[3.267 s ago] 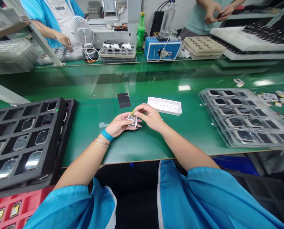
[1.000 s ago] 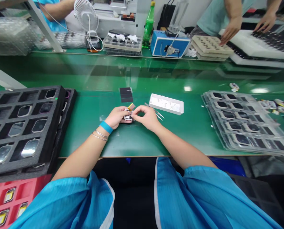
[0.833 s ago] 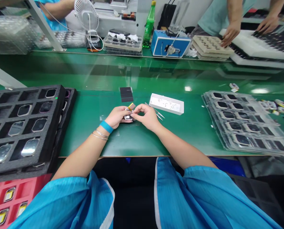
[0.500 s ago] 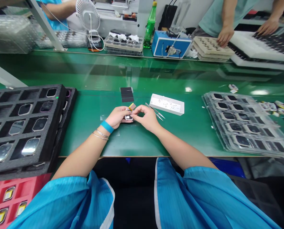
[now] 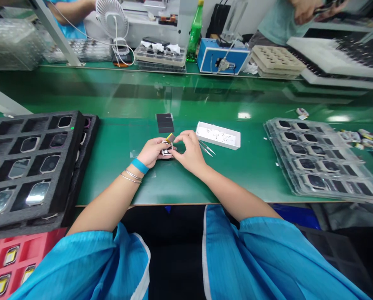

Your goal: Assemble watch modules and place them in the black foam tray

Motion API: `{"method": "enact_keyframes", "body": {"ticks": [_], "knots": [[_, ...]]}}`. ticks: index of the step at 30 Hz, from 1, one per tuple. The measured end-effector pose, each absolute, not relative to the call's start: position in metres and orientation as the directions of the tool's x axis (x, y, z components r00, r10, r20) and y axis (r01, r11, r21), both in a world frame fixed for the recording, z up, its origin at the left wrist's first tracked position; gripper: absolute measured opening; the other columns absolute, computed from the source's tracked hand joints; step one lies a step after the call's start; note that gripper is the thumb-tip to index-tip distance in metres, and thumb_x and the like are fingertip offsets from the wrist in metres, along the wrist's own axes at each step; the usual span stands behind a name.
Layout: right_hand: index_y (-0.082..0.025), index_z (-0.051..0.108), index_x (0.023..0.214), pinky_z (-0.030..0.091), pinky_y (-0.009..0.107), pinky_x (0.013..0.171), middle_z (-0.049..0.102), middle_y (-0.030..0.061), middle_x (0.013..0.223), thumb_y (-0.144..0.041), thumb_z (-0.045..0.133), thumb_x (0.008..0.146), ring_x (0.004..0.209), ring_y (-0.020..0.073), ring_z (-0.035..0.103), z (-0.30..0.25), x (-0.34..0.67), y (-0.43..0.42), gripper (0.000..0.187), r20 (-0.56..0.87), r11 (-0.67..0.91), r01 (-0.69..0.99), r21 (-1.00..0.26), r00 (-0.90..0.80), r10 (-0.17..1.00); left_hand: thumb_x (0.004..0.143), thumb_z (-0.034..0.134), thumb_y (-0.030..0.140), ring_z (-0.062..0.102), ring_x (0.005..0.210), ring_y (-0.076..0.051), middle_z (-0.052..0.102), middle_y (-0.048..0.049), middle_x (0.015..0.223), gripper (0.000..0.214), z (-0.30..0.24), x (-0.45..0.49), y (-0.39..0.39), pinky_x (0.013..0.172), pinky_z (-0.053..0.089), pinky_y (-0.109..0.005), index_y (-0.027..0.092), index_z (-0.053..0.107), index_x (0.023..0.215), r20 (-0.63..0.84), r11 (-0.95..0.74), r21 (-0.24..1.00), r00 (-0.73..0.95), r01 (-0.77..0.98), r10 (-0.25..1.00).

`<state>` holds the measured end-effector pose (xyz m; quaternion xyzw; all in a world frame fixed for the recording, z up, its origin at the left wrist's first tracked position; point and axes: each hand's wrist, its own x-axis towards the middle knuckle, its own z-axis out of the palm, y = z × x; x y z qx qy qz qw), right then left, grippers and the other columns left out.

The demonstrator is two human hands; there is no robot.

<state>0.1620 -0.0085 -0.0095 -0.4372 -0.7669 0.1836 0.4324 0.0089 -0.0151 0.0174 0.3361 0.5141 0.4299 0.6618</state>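
The small part sits just above the green table, in the middle of the near edge, between both hands. It is held low and close to the table, likely so the wrists can rest and the fingers stay steady. The left hand is closed around it from the left, cradling it with curled fingers. The right hand comes from the other side with its fingertips pinched narrow on the part's right edge, beside a yellow tab that sticks up from it. Tweezers lie loose just right of that hand, next to a shallow white tray. A black foam tray and a clear plastic tray flank the spot, both apparently within arm's reach.
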Motion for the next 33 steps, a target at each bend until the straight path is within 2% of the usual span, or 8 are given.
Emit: {"method": "enact_keyframes", "body": {"ticks": [3,5,8,13,19,25,29,33], "knots": [[-0.019,0.059,0.108,0.052,0.038,0.085,0.062,0.0092,0.111,-0.031,0.074,0.073,0.1,0.0223,0.06,-0.016,0.165,0.003,0.04,0.341,0.403,0.359,-0.842,-0.226,0.913,0.068,0.064,0.007,0.065,0.056,-0.013,0.065,-0.002,0.063,0.01,0.016,0.009,-0.015,0.052,0.056,-0.022,0.012,0.061,0.077,-0.402,0.418,0.884,0.119,-0.207,0.908],[-0.019,0.061,0.101,0.053,0.034,0.08,0.067,0.0064,0.1,-0.039,0.068,0.079,0.09,0.0187,0.064,-0.02,0.167,0.009,0.031,0.239,0.299,0.223,-0.928,-0.26,0.936,0.07,0.063,0.007,0.067,0.057,-0.014,0.067,-0.0036,0.065,0.009,0.014,0.009,-0.014,0.053,0.058,-0.024,0.012,0.062,0.078,-0.411,0.434,0.879,0.145,-0.199,0.9],[-0.019,0.064,0.086,0.052,0.03,0.076,0.07,0.0022,0.086,-0.044,0.062,0.084,0.079,0.0157,0.064,-0.02,0.168,0.011,0.024,0.237,0.28,0.162,-0.946,-0.242,0.941,0.072,0.061,0.009,0.07,0.062,-0.017,0.07,-0.0072,0.071,0.01,0.013,0.008,-0.013,0.057,0.059,-0.026,0.01,0.064,0.082,-0.425,0.465,0.857,0.204,-0.224,0.882],[-0.021,0.066,0.084,0.051,0.032,0.078,0.072,0.0014,0.086,-0.037,0.063,0.085,0.079,0.0167,0.065,-0.011,0.169,0.004,0.017,0.349,0.383,0.252,-0.889,-0.172,0.921,0.065,0.064,0.001,0.071,0.068,-0.016,0.072,-0.0066,0.078,0.023,0.013,0.007,-0.014,0.069,0.06,-0.026,0.01,0.065,0.087,-0.383,0.464,0.848,0.307,-0.258,0.871],[-0.023,0.069,0.084,0.047,0.038,0.089,0.074,0.0021,0.087,-0.033,0.062,0.088,0.082,0.0192,0.065,-0.009,0.168,-0.002,0.013,0.486,0.536,0.436,-0.723,-0.229,0.843,0.067,0.069,0.004,0.07,0.063,-0.015,0.069,-0.0047,0.071,0.019,0.007,0.009,-0.013,0.059,0.058,-0.023,0.011,0.066,0.085,-0.383,0.427,0.882,0.225,-0.2,0.896],[-0.025,0.071,0.088,0.023,0.054,0.115,0.075,0.0016,0.088,-0.028,0.054,0.093,0.085,0.0207,0.063,-0.009,0.167,-0.006,0.018,0.581,0.683,0.577,-0.449,-0.393,0.713,0.072,0.054,0.003,0.067,0.066,-0.013,0.069,-0.006,0.073,0.021,0.014,0.006,-0.012,0.069,0.06,-0.028,0.009,0.069,0.085,-0.443,0.498,0.79,0.227,-0.359,0.867],[-0.029,0.074,0.09,0.013,0.059,0.118,0.075,-0.0002,0.098,-0.025,0.054,0.093,0.088,0.0208,0.061,-0.012,0.168,-0.004,0.02,0.55,0.695,0.567,-0.442,-0.44,0.71,0.079,0.052,0.01,0.068,0.073,-0.015,0.071,-0.0092,0.079,0.021,0.015,0.003,-0.009,0.074,0.06,-0.03,0.008,0.07,0.088,-0.464,0.521,0.734,0.238,-0.436,0.853],[-0.029,0.075,0.089,0.023,0.058,0.115,0.073,0.0014,0.108,-0.024,0.059,0.091,0.097,0.021,0.061,-0.016,0.169,-0.001,0.017,0.519,0.686,0.552,-0.474,-0.454,0.724,0.08,0.061,0.01,0.067,0.072,-0.013,0.071,-0.0078,0.08,0.017,0.011,0.001,-0.008,0.076,0.058,-0.027,0.009,0.07,0.094,-0.421,0.478,0.782,0.228,-0.399,0.878]]}}
